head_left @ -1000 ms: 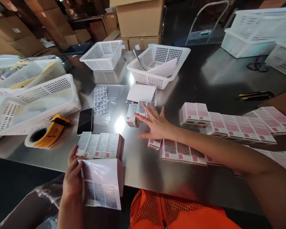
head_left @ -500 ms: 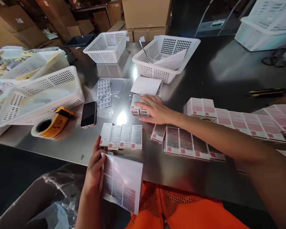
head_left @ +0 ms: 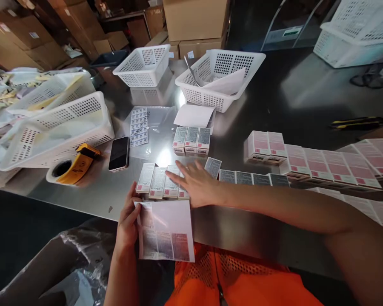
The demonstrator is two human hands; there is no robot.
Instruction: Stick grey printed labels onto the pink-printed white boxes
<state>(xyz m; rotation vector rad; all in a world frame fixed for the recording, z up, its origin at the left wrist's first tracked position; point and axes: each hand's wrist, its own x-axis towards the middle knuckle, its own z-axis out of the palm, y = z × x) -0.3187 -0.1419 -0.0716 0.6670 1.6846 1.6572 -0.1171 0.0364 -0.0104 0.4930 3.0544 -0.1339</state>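
My left hand [head_left: 129, 216] is closed on the left edge of a pale, shiny, rectangular pack [head_left: 166, 219], near the table's front edge. Printed box-like panels show on it; whether boxes lie inside I cannot tell. Just beyond it is a row of small printed boxes [head_left: 158, 182]. Over the right end of that row my right hand [head_left: 198, 182] lies with its fingers spread, partly hiding the boxes. Three grey-faced boxes [head_left: 191, 139] stand side by side farther back. A tilted box [head_left: 213, 167] and another row [head_left: 244, 177] sit to the right, partly behind my right arm.
Pink-faced boxes [head_left: 322, 161] fill the right side, with a yellow-black cutter [head_left: 357, 123] behind them. White baskets [head_left: 143, 66] stand at the back and left. A phone [head_left: 118, 153], a tape dispenser [head_left: 78, 163] and a label sheet [head_left: 138, 127] lie on the left.
My right hand has come back from the rear boxes to the nearer row, leaving three boxes visible there. The pack in my left hand has turned more level.
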